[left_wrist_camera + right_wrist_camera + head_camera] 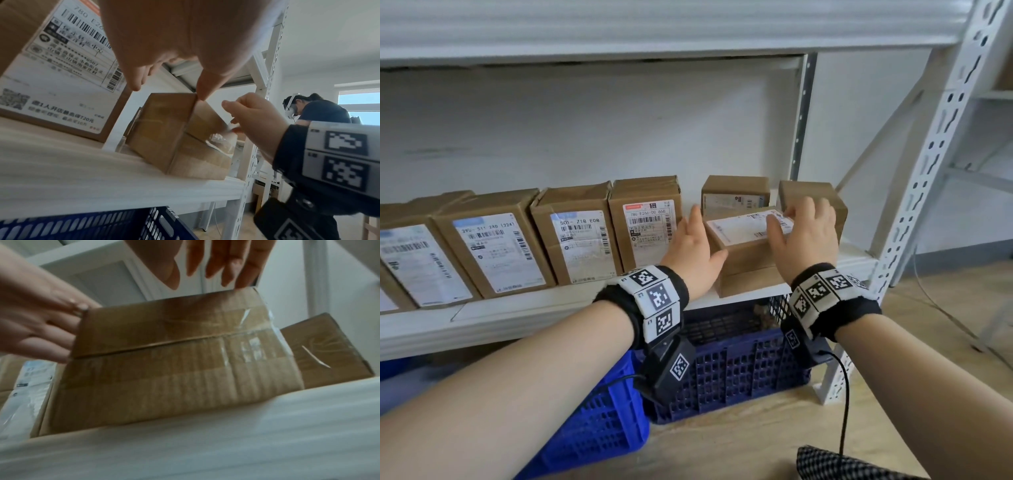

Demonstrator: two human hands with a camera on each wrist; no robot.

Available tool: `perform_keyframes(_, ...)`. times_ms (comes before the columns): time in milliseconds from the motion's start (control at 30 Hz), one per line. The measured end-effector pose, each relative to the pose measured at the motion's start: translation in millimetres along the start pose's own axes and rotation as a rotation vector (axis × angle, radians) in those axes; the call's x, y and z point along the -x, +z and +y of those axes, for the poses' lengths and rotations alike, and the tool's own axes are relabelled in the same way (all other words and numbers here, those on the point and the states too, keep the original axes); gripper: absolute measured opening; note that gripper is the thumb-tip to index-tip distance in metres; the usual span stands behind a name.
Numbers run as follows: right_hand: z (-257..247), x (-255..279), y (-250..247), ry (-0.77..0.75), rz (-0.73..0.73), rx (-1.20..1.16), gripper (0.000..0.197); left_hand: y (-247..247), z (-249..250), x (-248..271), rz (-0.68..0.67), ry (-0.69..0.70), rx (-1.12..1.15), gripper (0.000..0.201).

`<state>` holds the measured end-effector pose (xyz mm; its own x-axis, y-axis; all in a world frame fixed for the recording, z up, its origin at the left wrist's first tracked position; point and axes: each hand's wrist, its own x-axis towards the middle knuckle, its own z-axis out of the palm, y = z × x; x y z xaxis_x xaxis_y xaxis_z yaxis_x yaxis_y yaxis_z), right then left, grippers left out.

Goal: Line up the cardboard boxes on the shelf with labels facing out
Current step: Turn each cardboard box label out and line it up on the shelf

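A brown cardboard box (pixel 746 255) (pixel 164 129) (pixel 174 369) lies flat at the shelf's front edge with its white label turned up. My left hand (pixel 697 236) (pixel 167 84) touches its left end with straight fingers, and the thumb lies on the front face. My right hand (pixel 801 229) (pixel 216 264) lies flat over the label, fingers spread. Several labelled boxes (pixel 582 240) stand in a row to the left, labels facing out. Behind the flat box stand a labelled box (pixel 736 195) and a plain box (pixel 811 198).
The white shelf board (pixel 551 301) ends at a perforated upright (pixel 928 154) on the right. Blue plastic crates (pixel 739 370) sit on the wooden floor under the shelf. Another person (pixel 320 110) stands beyond the rack.
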<state>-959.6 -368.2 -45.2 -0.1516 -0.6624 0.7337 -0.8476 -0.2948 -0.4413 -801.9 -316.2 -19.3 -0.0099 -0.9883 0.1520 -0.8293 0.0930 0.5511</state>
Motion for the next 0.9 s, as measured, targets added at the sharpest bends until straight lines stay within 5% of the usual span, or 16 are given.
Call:
perform_keyframes(200,-3.7,-1.1,-3.0,0.336,-0.371,-0.065,0.061,2.0,-1.2,-1.0,-0.156,-0.022,0.057,0.075)
perform_keyframes(400,-6.7,-2.9,-15.2,0.639,-0.384,-0.272,0.097,7.3,-1.6,4.2,-0.195,0.024,0.005,0.068)
perform_keyframes(533,-0.9,-2.7,-19.1,0.798,-0.496,-0.41,0.087,8.1,-3.0,6.6,-0.169,0.049,-0.001,0.066)
perform_keyframes(733,-5.9,-7.1,-27.2,0.597,-0.266,-0.541,0.053,3.1,-4.5,3.8,-0.045,0.062,0.054,0.052)
perform_keyframes(900,-17.2,-21.9,-34.9,0.339,-0.21,-0.463,0.047,2.7,-6.2,-3.8,-0.172,0.052,-0.003,0.054)
